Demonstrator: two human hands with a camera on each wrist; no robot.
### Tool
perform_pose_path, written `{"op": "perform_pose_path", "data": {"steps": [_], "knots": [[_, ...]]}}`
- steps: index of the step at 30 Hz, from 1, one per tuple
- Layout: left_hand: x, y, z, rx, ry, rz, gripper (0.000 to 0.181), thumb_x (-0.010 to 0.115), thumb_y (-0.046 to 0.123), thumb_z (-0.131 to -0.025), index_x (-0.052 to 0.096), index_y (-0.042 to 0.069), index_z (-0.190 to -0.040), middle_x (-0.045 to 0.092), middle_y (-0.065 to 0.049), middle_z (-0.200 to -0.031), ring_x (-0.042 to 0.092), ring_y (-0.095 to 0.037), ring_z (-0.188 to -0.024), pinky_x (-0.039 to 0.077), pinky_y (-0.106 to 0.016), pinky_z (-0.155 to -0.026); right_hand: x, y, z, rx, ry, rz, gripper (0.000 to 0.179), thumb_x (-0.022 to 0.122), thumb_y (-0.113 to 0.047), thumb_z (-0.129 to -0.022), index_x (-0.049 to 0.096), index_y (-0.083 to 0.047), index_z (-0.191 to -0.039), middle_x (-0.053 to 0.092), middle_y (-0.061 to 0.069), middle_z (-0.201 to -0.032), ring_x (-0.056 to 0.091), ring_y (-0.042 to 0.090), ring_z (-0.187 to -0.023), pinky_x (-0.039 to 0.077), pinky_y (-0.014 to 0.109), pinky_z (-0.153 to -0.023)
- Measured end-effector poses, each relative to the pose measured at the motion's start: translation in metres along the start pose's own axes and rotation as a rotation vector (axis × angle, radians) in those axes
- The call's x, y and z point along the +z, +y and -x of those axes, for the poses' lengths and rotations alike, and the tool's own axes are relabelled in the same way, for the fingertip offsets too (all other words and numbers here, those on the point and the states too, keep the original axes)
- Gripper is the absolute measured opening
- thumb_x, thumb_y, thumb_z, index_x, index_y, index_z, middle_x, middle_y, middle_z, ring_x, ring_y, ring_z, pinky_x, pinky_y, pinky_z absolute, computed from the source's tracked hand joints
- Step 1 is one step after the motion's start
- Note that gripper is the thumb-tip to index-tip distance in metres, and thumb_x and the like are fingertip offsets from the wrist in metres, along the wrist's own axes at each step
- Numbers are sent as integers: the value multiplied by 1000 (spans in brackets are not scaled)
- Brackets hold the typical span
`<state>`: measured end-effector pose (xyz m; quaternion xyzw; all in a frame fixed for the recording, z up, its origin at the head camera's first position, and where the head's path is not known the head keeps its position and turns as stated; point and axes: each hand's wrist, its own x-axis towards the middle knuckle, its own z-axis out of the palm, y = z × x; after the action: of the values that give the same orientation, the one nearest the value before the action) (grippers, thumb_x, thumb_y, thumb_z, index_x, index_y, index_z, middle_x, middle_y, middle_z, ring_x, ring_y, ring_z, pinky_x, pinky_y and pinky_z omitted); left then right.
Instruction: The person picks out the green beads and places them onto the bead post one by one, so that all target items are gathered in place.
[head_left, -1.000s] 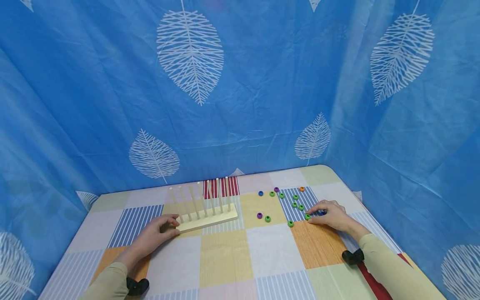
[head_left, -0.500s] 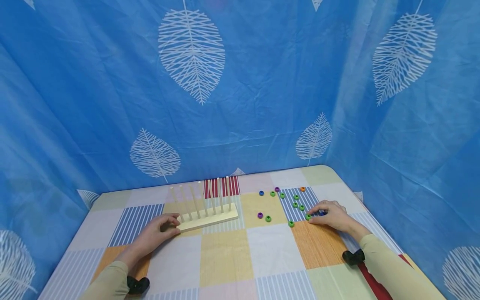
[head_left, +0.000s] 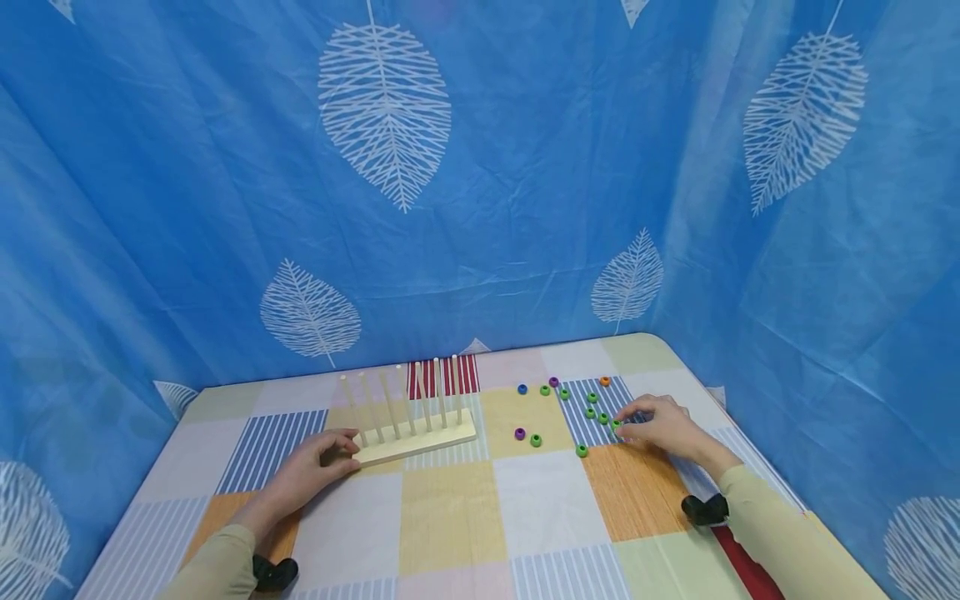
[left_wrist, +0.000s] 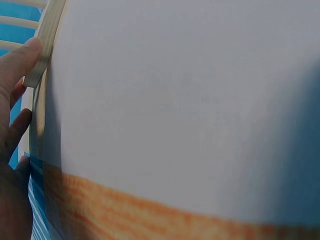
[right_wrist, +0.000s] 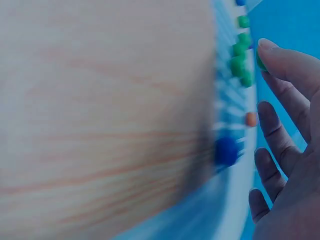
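My left hand [head_left: 311, 467] grips the left end of a pale wooden peg stand [head_left: 420, 440], thumb on the front edge and fingers behind. Several thin upright pegs rise from its base. In the left wrist view, the thumb [left_wrist: 31, 47] presses against the base's side [left_wrist: 47, 40]. Over to the right, my right hand [head_left: 663, 427] pinches a green bead [head_left: 617, 426] between thumb and forefinger. The right wrist view shows that bead mostly hidden behind the thumb, with the other fingers [right_wrist: 270, 117] spread loosely. A blue bead [right_wrist: 226, 151] lies on the cloth under this hand.
Several loose green beads [head_left: 592, 398] are scattered left of my right hand. Among them are two purple beads [head_left: 520, 433], a blue bead [head_left: 522, 389] and an orange bead [head_left: 604, 381]. A patchwork cloth [head_left: 450, 508] covers the table; blue curtains [head_left: 487, 208] hang behind and at the right.
My right hand has risen slightly, lifting the pinched green bead from where it was on the cloth. The left hand and peg stand have stayed in place.
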<state>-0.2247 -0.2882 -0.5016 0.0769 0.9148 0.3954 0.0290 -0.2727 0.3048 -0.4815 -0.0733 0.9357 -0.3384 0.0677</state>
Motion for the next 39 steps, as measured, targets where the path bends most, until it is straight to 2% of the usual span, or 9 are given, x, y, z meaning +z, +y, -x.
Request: {"op": "perform_pose_path", "data": {"steps": [6, 9, 14, 16, 23, 30, 39], "knots": [[-1, 0, 0, 33, -6, 12, 21, 80, 31, -91, 71, 18, -105, 57, -16, -143, 44, -43, -138, 30, -65, -114, -20, -30, -8, -97, 8, -46, 32, 78, -42, -91, 73, -18, -112, 57, 14, -132, 38, 40, -131, 39, 70, -100], [-2, 1, 2, 38, -16, 25, 21, 79, 31, -91, 71, 18, -106, 57, -16, -143, 44, -43, -138, 31, -65, -114, -27, -54, -12, -174, 5, -61, 29, 78, -42, -91, 73, -21, -110, 60, 8, -125, 39, 38, -131, 40, 69, -100], [-3, 3, 8, 18, -21, 35, 22, 79, 31, -92, 71, 16, -106, 58, -16, -142, 46, -43, -137, 31, -65, -114, -28, -99, -18, -282, -28, -70, 27, 77, -46, -91, 73, -27, -109, 63, -2, -116, 50, 29, -122, 45, 61, -97], [-2, 2, 8, 9, -16, 33, 21, 79, 30, -91, 71, 16, -105, 59, -16, -141, 47, -43, -136, 31, -65, -114, -27, -115, -21, -309, -40, -65, 26, 76, -47, -91, 74, -29, -109, 64, -4, -115, 51, 26, -120, 45, 59, -97], [1, -1, 4, 7, 0, 45, 19, 79, 29, -91, 71, 18, -104, 59, -15, -140, 47, -42, -136, 31, -64, -114, -19, -169, -38, -371, -97, -58, 24, 75, -50, -90, 75, -35, -109, 65, -11, -119, 40, 28, -137, 39, 64, -104], [0, -2, 3, 14, 6, 44, 20, 79, 29, -91, 70, 17, -104, 59, -15, -141, 47, -42, -136, 31, -63, -114, -4, -218, -54, -470, -140, -64, 24, 75, -49, -90, 76, -35, -110, 66, -10, -116, 45, 22, -129, 39, 62, -105], [0, 1, 3, 5, 9, 39, 19, 79, 29, -92, 70, 17, -104, 59, -13, -141, 47, -41, -137, 32, -62, -115, 16, -263, -75, -565, -204, -102, 22, 77, -48, -90, 76, -36, -107, 66, -6, -114, 49, 16, -116, 42, 51, -99]]}}
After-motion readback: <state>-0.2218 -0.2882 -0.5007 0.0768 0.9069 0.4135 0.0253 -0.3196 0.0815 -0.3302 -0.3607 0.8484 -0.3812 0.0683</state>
